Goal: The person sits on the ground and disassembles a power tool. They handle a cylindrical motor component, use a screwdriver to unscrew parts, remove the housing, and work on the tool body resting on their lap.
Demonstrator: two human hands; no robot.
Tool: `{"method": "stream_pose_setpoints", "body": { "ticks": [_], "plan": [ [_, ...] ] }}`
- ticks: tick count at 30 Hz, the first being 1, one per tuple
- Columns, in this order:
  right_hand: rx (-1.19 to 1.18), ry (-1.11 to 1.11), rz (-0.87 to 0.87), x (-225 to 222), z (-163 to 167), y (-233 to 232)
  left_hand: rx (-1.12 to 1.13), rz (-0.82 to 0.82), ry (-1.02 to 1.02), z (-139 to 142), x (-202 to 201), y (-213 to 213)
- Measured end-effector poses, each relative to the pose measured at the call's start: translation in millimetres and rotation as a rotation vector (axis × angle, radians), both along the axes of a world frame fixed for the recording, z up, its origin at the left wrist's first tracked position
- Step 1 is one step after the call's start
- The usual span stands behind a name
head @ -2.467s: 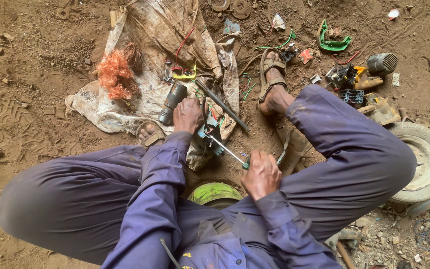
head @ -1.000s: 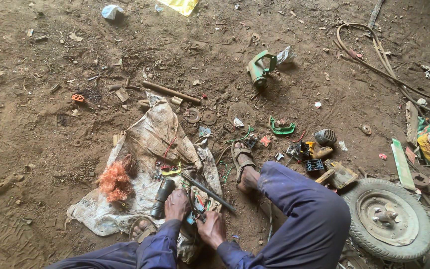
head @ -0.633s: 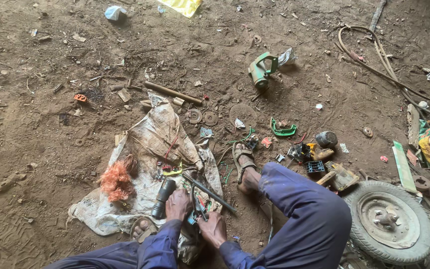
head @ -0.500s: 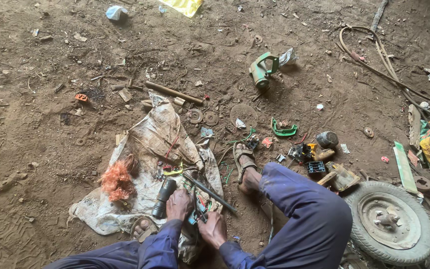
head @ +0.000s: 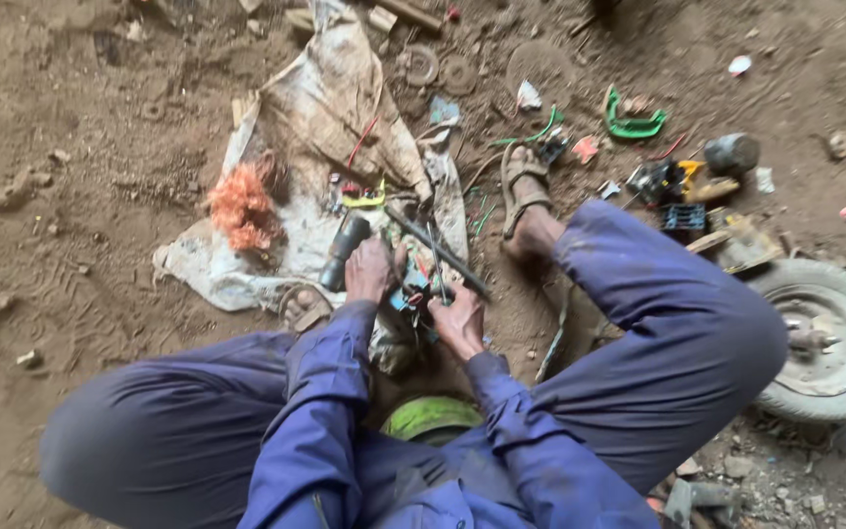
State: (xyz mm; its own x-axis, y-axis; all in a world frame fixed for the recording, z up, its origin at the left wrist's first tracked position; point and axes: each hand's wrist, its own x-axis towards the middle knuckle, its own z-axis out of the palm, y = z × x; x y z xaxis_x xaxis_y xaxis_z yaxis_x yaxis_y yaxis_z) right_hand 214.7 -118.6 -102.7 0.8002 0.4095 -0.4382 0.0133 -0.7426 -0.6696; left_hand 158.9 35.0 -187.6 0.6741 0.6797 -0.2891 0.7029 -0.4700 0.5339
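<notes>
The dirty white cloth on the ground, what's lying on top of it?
On the cloth lie an orange tangle of wire, a black cylinder and a thin dark rod. The left hand and right hand cover small parts there.

Ground: rough matt dirt. Sheet: crumpled, soiled cloth. Orange tuft at its 9 o'clock: frizzy fibre. Black cylinder: matt. Tyre: dusty rubber.

Both hands on small part, perhaps wired
</notes>
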Motion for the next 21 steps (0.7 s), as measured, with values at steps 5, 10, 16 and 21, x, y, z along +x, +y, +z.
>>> {"method": "stream_pose_setpoints", "body": {
  "ticks": [5,10,16,21],
  "plan": [
    [0.049,0.094,-0.007,-3,11,6,0.020,0.001,-0.041,14,1,-1],
    [0.022,0.234,-0.053,-5,6,9,-0.052,-0.019,0.006,15,3,0],
    [0.125,0.367,-0.155,-1,7,6,-0.049,-0.048,0.054,18,6,-1],
    [0.267,0.418,-0.197,7,20,1,-0.036,-0.030,0.037,25,6,-3]
  ]
}}
